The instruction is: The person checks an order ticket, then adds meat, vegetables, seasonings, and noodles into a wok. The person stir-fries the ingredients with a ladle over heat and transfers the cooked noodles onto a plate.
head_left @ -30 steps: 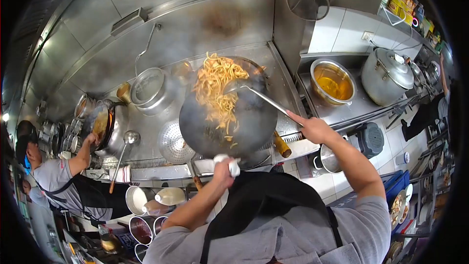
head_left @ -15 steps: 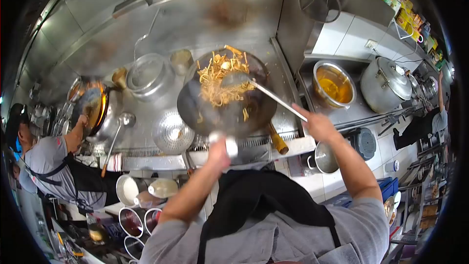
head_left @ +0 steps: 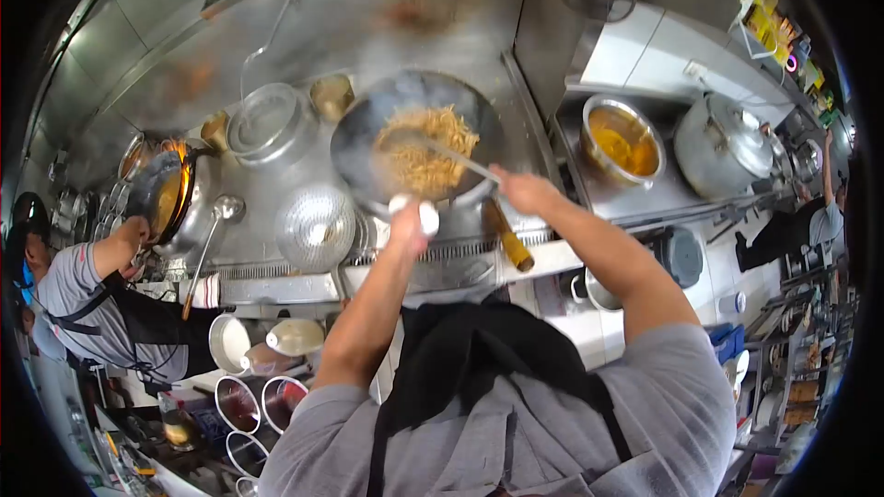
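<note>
Steaming brown noodles (head_left: 442, 149) lie in a big dark wok (head_left: 352, 133) on the steel range. My left hand (head_left: 406, 228) is closed at the wok's near rim, with a white cloth (head_left: 428, 216) wrapped there. The grip itself is partly hidden by fingers and cloth. In my right hand (head_left: 531, 191) is the long handle of a metal wok ladle (head_left: 465, 162); its bowl rests among the noodles. Below the right side of the wok, a wooden handle (head_left: 513, 247) juts over the range's front edge.
A perforated strainer (head_left: 315, 228) and a lidded glass-like pot (head_left: 267, 124) stand left of the wok. Farther left, a co-worker (head_left: 78, 290) tends a flaming wok (head_left: 166, 193). To the right are a pot of orange liquid (head_left: 622, 149) and a large lidded pot (head_left: 723, 147).
The noodles, spread and tossed up before, now lie gathered in the wok. My right hand has come left and nearer the wok with the ladle; the wok's near rim has shifted up.
</note>
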`<state>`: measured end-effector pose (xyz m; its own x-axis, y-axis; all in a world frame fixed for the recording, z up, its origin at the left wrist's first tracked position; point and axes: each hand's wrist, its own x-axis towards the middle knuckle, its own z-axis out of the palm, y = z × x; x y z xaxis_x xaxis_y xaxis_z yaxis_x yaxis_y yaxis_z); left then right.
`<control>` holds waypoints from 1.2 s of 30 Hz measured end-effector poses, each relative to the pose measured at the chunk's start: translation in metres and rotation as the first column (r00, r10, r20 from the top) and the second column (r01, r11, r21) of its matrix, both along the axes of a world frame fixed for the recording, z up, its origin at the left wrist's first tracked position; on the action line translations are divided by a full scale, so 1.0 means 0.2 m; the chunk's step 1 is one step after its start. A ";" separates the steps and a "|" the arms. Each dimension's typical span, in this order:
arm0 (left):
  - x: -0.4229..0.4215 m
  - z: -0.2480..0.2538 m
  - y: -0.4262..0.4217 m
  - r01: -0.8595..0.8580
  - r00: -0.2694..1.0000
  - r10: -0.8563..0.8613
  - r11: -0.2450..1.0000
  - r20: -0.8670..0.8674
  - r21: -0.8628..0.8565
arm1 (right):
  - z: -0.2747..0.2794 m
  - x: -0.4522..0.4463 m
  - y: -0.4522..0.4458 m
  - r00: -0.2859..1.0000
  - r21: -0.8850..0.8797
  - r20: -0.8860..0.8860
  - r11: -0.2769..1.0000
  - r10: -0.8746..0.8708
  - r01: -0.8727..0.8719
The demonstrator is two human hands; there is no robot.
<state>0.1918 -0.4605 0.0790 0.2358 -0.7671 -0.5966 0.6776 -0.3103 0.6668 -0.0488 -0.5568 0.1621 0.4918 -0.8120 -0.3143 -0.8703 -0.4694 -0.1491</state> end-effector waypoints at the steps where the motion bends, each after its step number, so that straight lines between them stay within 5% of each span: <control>1: -0.05 -0.01 0.12 -0.072 0.996 0.064 0.984 -0.055 -0.164 | 0.14 -0.06 0.04 0.999 0.012 0.015 0.999 0.037 -0.037; 4: -0.16 0.18 0.22 -0.226 0.961 0.202 0.968 -0.191 -0.113 | 0.28 -0.29 -0.17 0.990 -0.029 -0.077 0.992 0.121 -0.124; 8: 0.04 -0.22 -0.02 0.000 0.992 -0.016 0.992 -0.127 -0.130 | 0.09 -0.04 -0.15 0.998 0.024 -0.012 0.998 -0.058 0.058; 10: 0.00 -0.18 0.03 0.000 0.998 -0.008 0.993 -0.065 -0.121 | -0.13 -0.16 -0.13 0.990 -0.063 0.115 0.995 0.083 -0.076; 12: -0.14 0.09 0.28 -0.189 0.981 0.178 0.966 -0.072 -0.179 | 0.15 -0.30 -0.14 0.995 0.007 -0.083 0.999 0.046 -0.046; 18: -0.02 -0.01 -0.14 -0.055 0.998 0.055 0.998 -0.035 -0.009 | -0.03 -0.02 -0.13 0.998 0.037 -0.039 0.998 -0.045 0.047; 19: 0.02 -0.14 -0.04 0.038 0.999 -0.040 0.994 -0.018 -0.105 | -0.01 -0.06 -0.06 1.000 0.012 -0.011 1.000 -0.008 0.008; 20: -0.08 0.03 0.11 -0.108 0.991 0.094 0.985 -0.100 -0.136 | 0.04 -0.10 -0.04 0.999 -0.017 0.023 0.999 0.031 -0.031; 22: -0.11 0.11 0.35 -0.052 0.998 0.047 0.990 -0.047 -0.129 | 0.25 -0.24 -0.08 0.993 0.071 -0.119 0.997 0.009 -0.001; 24: -0.12 0.13 0.30 -0.105 0.987 0.090 0.988 -0.130 -0.113 | 0.21 -0.28 -0.20 0.997 0.008 -0.081 1.000 0.017 -0.017; 28: -0.03 0.06 -0.08 -0.093 0.996 0.092 0.993 0.014 0.067 | -0.08 0.04 -0.13 0.998 0.041 0.030 0.998 -0.047 0.046; 29: 0.07 -0.18 -0.07 0.033 0.993 -0.054 0.982 -0.108 -0.185 | -0.03 0.04 -0.03 0.999 0.073 0.029 0.997 -0.033 0.031; 32: -0.11 0.25 0.27 -0.089 0.991 0.073 0.986 -0.116 -0.141 | 0.06 -0.14 0.07 0.998 0.100 0.068 0.995 -0.004 -0.003; 34: -0.08 0.17 0.21 -0.079 0.992 0.062 0.986 -0.114 -0.146 | 0.04 -0.30 -0.06 0.964 0.108 0.152 0.965 0.220 -0.237; 36: -0.01 0.08 -0.02 -0.033 0.999 0.032 0.999 -0.027 -0.032 | 0.16 -0.29 -0.12 0.993 0.128 0.087 0.988 0.078 -0.089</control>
